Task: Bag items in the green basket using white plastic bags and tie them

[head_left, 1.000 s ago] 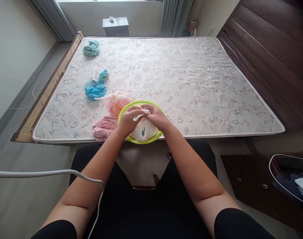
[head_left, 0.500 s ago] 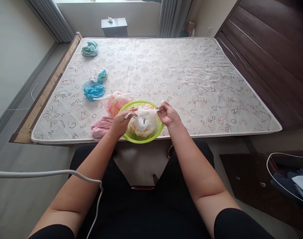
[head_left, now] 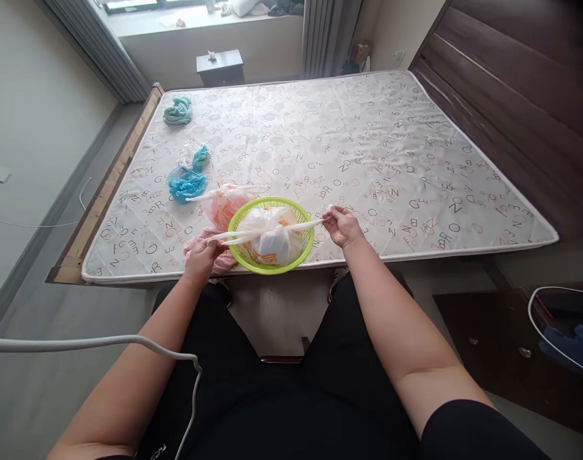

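Note:
A white plastic bag [head_left: 272,246] with orange print sits in a lime-green plastic basket [head_left: 272,271] at the mattress's near edge. Its two handles are pulled out sideways and cross in the middle. My left hand [head_left: 202,255] pinches one handle end to the left of the basket. To the right, my right hand [head_left: 342,227] grips the other end, a bit of white showing above its fingers. Behind my left hand lies a pink towel [head_left: 224,260], partly hidden. Another plastic bag [head_left: 224,207], pinkish with orange print, rests behind the basket's left side.
The bare mattress [head_left: 368,166] carries a blue plastic bag [head_left: 186,184] and a green towel [head_left: 178,111] on its left. A white cable [head_left: 128,340] hangs across my left arm. A wooden headboard [head_left: 521,115] stands on the right, a small bedside cabinet [head_left: 219,62] behind.
My hands have moved apart, drawing the handles out tight across the bag. The loop opening at its top has closed to a crossing. The view has tilted up a little.

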### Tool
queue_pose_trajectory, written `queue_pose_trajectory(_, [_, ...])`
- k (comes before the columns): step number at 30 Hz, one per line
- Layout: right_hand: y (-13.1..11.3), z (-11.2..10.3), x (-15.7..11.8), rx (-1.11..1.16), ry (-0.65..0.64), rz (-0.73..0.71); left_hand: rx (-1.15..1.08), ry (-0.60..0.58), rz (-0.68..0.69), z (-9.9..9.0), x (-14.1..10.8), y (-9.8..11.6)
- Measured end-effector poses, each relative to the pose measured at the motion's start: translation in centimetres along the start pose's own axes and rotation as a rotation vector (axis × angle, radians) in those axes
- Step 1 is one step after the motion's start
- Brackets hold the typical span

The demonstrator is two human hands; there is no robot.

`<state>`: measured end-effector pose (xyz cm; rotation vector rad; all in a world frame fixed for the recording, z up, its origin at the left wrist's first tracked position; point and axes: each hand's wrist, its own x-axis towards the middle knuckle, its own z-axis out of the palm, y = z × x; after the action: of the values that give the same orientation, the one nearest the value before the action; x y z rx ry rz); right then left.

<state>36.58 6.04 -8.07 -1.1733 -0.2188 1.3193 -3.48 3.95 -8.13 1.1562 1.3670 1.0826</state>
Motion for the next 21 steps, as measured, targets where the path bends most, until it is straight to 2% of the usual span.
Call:
queue_pose_trajectory(4, [0.0, 0.0, -0.6, -0.084, -0.021, 0.018, -0.054, -0.077, -0.089, 0.0, -0.2, 0.6])
queue_pose_trajectory(8, [0.0, -0.4, -2.1, -0.240, 0.008, 0.035, -0.084, -0.123, -0.062, -0.8, -1.2, 1.7])
queue_pose_trajectory(11, [0.1, -1.5, -3.5, -0.380, 0.031, 0.039, 0.014, -0.118, -0.004, -1.8, -2.1, 2.1])
queue_pose_trajectory(14, [0.2, -3.2, -4.8, -0.597, 0.044, -0.020, 0.172, -0.146, 0.047, -3.1, -2.9, 2.0])
queue_pose_trajectory(18, [0.5, -5.6, -6.6, -0.987, -0.044, -0.035, 0.275, -0.116, 0.087, -4.2, -3.8, 1.3])
queue_pose_trajectory(21, [0.9, -6.7, -8.0, -1.190, -0.167, -0.008, 0.307, -0.152, 0.097, -4.0, -4.6, 0.5])
